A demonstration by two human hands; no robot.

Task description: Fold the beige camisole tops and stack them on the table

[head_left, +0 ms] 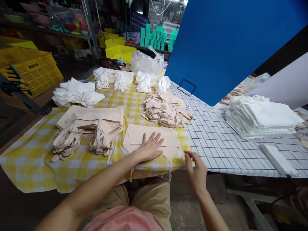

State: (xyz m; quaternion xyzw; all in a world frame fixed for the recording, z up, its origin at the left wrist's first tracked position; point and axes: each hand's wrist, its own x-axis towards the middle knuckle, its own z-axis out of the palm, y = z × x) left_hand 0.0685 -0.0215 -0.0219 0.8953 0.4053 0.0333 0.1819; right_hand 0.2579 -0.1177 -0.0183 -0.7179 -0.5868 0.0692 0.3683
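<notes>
Yellow checked cloth covers the near table; a white grid cloth covers the table beside it. Far left, a yellow crate sits off the table. On the checked cloth, a beige stack with dangling straps lies left, white bundles behind it. At the near edge lies 1 flat beige piece. Left hand rests on it, palm down, fingers spread wide, gripping nothing. Loose beige heap sits just behind. Right hand is at the piece's right edge, fingers curled toward the thumb; whether it pinches the fabric, cannot tell. Further right, a folded white stack lies on the grid cloth under a blue board.
</notes>
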